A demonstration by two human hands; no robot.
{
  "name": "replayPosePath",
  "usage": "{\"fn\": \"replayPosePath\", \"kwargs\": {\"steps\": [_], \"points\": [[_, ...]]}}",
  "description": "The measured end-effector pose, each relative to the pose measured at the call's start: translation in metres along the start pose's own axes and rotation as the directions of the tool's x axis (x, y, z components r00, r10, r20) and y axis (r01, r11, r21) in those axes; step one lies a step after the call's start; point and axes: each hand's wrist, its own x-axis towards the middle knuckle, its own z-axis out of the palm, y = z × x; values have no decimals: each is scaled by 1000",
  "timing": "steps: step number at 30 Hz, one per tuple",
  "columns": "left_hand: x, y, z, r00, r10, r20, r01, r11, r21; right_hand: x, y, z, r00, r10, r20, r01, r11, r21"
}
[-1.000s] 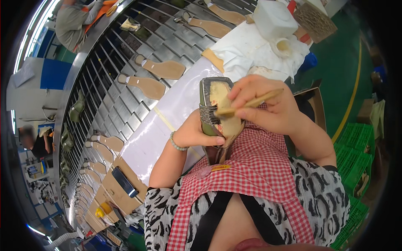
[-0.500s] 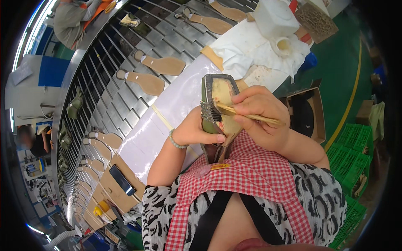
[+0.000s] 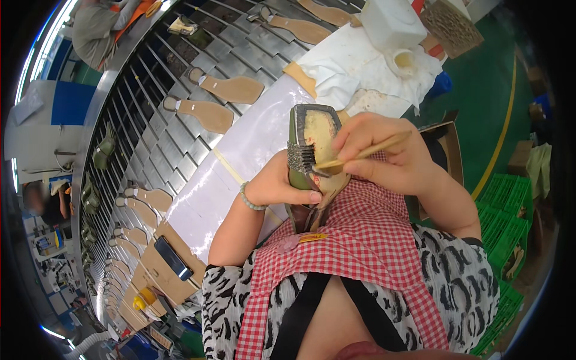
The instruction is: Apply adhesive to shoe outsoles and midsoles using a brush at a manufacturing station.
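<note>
A green shoe (image 3: 296, 129) is held bottom up in front of my apron, its square toe pointing away from me. Its underside is pale yellow with a dark folded rim, and sparkly straps cross its left side. Wrapped round that left side is my left hand (image 3: 273, 187), its thumb lying across the underside. A thin wooden-handled brush (image 3: 384, 145) is pinched between the fingers of my right hand (image 3: 390, 159). The brush tip touches the underside around the middle of the shoe, near the straps. The far side of the shoe is hidden.
Tan soles (image 3: 207, 115) and green shoes (image 3: 104, 150) lie on a slatted metal conveyor (image 3: 180, 141). On the white-covered bench are a cloth (image 3: 333, 84), a jug (image 3: 393, 27) and a cup (image 3: 403, 63). A phone (image 3: 174, 258) rests on cardboard. Green crates (image 3: 501, 225) stand right. Another person (image 3: 95, 36) works far left.
My right hand has turned and tilted the brush: its handle now points up to the right, and its tip sits lower on the shoe's underside. The left hand keeps its grip.
</note>
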Motion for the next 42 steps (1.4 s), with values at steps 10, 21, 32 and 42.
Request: {"fn": "replayPosePath", "kwargs": {"steps": [10,21,32,42], "points": [[5,-4,-1,999,-37,12,38,998,-43,-2,-1,-20,999,-50,10,51,992,-116],[-25,-64,-28,875,58,-481,-201,946,-252,-32,87,-173,675,42,-737,-412,850,-329],[-26,-25,-21,749,3,-663,-301,892,-337,-13,106,-181,757,222,-615,-628,504,-593],[-28,-29,-17,774,3,-633,-301,882,-363,-48,118,-197,544,519,-659,-344,854,389]]}}
